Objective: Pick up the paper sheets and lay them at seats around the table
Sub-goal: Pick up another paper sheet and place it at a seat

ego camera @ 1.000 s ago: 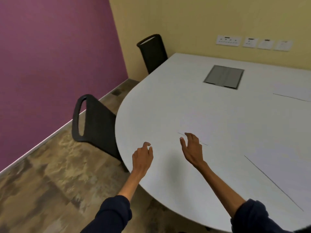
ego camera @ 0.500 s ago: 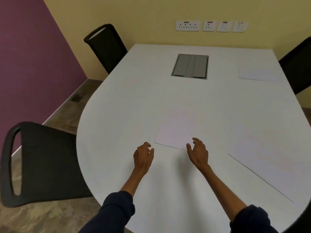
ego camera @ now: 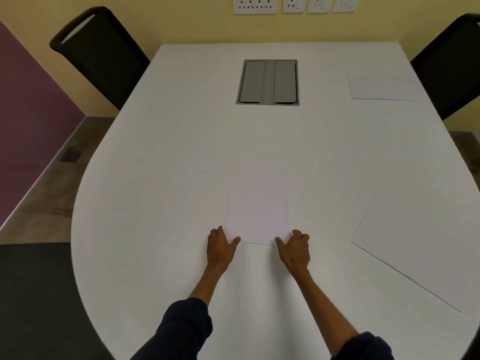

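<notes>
A white paper sheet (ego camera: 258, 203) is being carried flat by the white bench (ego camera: 155, 178), midway across its width and towards its rounded near edge, with the short sides turned to the near and far edges; its two near corners are being touched by the hands. The left hand (ego camera: 220, 246) is being rested palm down at the sheet's near left corner, with the thumb spread wide along the near side and the fingers bent down at the left side; the right hand (ego camera: 294, 249) is being rested at the near right corner in mirror fashion. Nothing is being pinched or enclosed by either hand, so both are being shown released; no part of the sheet is being lifted. Dark sleeves (ego camera: 187, 328) are being worn, ending short of the wrists.

A second sheet (ego camera: 415, 250) is being carried askew near the right edge, well apart from the right hand; a third sheet (ego camera: 384, 87) is being carried at the far right corner, just beside a black chair (ego camera: 452, 66). A grey hatch (ego camera: 267, 81) is being shown set into the bench towards the far edge; a second chair (ego camera: 104, 55) is being shown at the far left corner, and a third chair (ego camera: 33, 294) beside the near left edge. White sockets (ego camera: 293, 3) are being shown on the yellow wall (ego camera: 181, 19) beyond the far edge.
</notes>
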The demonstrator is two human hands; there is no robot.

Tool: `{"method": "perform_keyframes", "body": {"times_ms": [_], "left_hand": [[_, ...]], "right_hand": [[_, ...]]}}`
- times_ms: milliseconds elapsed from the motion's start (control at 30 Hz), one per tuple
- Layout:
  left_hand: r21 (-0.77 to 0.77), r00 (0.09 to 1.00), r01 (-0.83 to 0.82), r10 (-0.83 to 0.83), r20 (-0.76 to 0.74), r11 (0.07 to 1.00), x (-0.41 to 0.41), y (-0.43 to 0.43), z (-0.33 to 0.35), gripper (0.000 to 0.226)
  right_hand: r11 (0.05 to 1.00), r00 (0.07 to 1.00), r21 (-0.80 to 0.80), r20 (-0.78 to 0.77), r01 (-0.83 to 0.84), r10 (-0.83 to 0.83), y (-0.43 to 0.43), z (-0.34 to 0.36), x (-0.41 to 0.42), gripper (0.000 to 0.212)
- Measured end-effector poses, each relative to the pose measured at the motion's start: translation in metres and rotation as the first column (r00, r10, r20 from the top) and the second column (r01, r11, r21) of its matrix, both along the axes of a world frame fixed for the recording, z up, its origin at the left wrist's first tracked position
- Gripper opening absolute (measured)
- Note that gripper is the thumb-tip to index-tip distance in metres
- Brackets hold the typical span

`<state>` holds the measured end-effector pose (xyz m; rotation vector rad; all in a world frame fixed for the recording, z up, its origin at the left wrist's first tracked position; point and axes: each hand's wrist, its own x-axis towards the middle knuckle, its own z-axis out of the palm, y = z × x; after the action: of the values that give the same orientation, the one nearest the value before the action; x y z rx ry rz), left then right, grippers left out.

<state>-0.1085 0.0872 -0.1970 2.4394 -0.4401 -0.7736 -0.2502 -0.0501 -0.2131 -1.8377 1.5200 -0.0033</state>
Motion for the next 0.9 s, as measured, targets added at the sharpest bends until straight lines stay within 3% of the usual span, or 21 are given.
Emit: {"method": "perform_keyframes", "body": {"times_ms": [267,633,767,900], "left_hand": [[0.148,0.994,0.003,-0.019,0.109,0.989,0.009,-0.029,-0.023,0.075],[0.049,0.978,-0.208,0.208,0.017,0.977,0.010,-0.052,-0.032,0.078],[0.084,0.967,-0.248,0.251,-0.032,0.965,0.016,-0.057,-0.031,0.075],[0.090,0.966,-0.252,0.256,-0.036,0.964,0.016,-0.065,-0.029,0.081]], "right_hand": [[0.994,0.991,-0.054,-0.090,0.093,-0.098,0.011,-0.013,0.022,0.065],[0.969,0.969,-0.024,0.012,0.246,-0.246,0.008,-0.018,0.029,0.063],[0.964,0.965,-0.053,0.047,0.262,-0.259,0.009,-0.018,0.033,0.053],[0.939,0.934,-0.015,0.111,0.343,-0.339,0.004,-0.016,0.036,0.027]]}}
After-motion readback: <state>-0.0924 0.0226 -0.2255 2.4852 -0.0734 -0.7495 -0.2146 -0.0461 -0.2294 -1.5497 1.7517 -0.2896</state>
